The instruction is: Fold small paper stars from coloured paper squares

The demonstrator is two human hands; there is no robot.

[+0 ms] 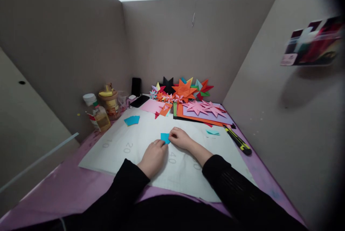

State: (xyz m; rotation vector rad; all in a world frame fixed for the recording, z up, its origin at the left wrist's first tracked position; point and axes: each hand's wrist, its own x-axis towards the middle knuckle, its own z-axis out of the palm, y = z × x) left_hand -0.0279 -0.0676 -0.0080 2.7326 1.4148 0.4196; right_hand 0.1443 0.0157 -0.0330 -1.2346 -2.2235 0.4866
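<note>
A small blue square of paper (164, 137) lies between my hands at the middle of the white numbered mat (113, 159). My left hand (155, 155) rests on the mat, its fingertips closed on the paper's lower edge. Bent fingers of my right hand (181, 138) pinch the paper's right side. Part of the sheet is hidden under the fingers. To the left sits a fanned stack of blue paper (132, 120). On the right lies a folded turquoise piece of paper (212, 132).
Folded paper stars (184, 90) stand along the back partition. Pink stars (197, 107) lie on stacked coloured sheets (188, 118). A black and yellow utility knife (239, 142) is at the right edge. Bottles (101, 116), a phone (139, 101) and tubs (109, 98) occupy the back left. Partitions enclose the table.
</note>
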